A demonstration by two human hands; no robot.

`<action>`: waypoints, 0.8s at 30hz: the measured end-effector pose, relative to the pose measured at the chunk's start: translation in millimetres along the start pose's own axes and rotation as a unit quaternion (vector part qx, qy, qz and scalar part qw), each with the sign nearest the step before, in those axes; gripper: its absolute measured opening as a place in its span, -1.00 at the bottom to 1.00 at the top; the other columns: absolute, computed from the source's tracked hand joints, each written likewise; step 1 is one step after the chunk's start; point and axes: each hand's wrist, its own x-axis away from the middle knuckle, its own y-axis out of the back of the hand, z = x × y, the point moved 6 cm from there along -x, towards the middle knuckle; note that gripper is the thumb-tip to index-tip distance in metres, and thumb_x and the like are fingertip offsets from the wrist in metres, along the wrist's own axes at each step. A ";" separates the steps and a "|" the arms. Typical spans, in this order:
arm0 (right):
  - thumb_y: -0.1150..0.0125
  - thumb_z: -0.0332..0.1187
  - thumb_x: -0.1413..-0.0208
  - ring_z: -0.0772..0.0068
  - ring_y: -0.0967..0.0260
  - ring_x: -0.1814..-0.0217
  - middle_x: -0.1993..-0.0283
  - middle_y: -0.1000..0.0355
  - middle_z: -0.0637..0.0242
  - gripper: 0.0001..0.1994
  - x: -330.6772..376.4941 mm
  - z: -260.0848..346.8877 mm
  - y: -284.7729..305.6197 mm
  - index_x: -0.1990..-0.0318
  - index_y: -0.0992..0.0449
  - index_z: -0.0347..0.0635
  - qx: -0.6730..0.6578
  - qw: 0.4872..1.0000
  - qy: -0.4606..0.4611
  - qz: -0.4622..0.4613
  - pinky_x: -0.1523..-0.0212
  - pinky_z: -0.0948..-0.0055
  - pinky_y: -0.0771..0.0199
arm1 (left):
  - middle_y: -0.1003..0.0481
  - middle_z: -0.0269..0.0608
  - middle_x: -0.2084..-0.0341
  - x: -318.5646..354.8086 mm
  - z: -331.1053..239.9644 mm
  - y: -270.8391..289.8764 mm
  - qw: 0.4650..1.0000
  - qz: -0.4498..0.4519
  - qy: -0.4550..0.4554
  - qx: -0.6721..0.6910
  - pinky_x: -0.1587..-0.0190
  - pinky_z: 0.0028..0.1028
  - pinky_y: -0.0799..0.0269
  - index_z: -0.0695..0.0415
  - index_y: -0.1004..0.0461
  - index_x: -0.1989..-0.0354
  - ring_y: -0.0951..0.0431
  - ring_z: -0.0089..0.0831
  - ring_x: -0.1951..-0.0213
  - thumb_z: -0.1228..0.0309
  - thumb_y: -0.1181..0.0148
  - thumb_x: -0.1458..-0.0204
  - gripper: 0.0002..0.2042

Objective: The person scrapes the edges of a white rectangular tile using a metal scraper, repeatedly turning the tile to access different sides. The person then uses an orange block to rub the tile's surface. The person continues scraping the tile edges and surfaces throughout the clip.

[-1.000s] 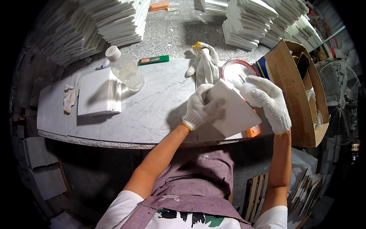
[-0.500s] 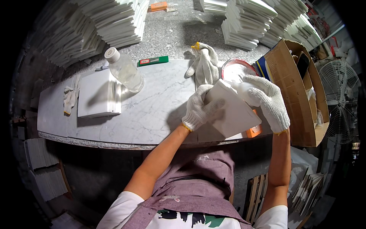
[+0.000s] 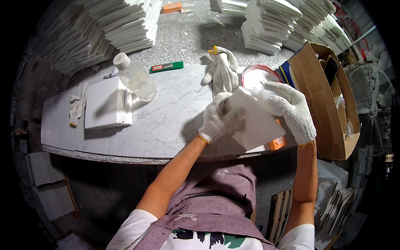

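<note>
I see everything from one camera on my head, looking steeply down over my chest and apron onto the marble slab (image 3: 166, 121) in front of me. My forearms come in from the lower edge, and my left hand (image 3: 218, 118) and right hand (image 3: 291, 110) sit close, right of centre. The wide lens bends the slab's near edge below my hands into a curve and darkens the rim. Beyond my hands the view reaches the stacked white tiles (image 3: 271, 21); right of my right hand, a cardboard box (image 3: 321, 112).
</note>
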 end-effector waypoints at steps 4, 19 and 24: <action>-0.22 -0.28 0.05 0.49 -0.46 0.16 0.11 -0.50 0.16 -0.54 -0.4 0.7 0.0 -0.03 -0.49 -0.31 0.009 1.000 0.008 -0.003 0.13 0.50 -0.49 | -0.47 -0.29 0.26 0.1 0.8 -0.1 1.000 -0.002 -0.008 -0.008 0.16 -0.54 -0.43 0.20 -0.35 0.04 -0.43 -0.62 0.23 0.27 -0.37 0.03 -0.56; -0.23 -0.27 0.04 0.51 -0.45 0.17 0.12 -0.52 0.18 -0.55 0.3 1.8 -0.3 -0.02 -0.50 -0.33 0.007 1.000 0.006 0.000 0.12 0.51 -0.47 | -0.50 -0.26 0.27 0.3 3.9 -1.0 1.000 0.003 0.011 0.003 0.19 -0.54 -0.45 0.21 -0.35 0.05 -0.47 -0.61 0.25 0.30 -0.35 0.01 -0.58; -0.22 -0.25 0.05 0.49 -0.45 0.15 0.11 -0.51 0.17 -0.54 1.3 -0.1 2.7 -0.02 -0.49 -0.33 0.009 1.000 0.007 -0.011 0.11 0.50 -0.47 | -0.49 -0.27 0.27 -0.3 0.0 -0.3 1.000 0.001 -0.001 -0.013 0.16 -0.53 -0.44 0.20 -0.35 0.05 -0.46 -0.60 0.24 0.29 -0.35 0.01 -0.57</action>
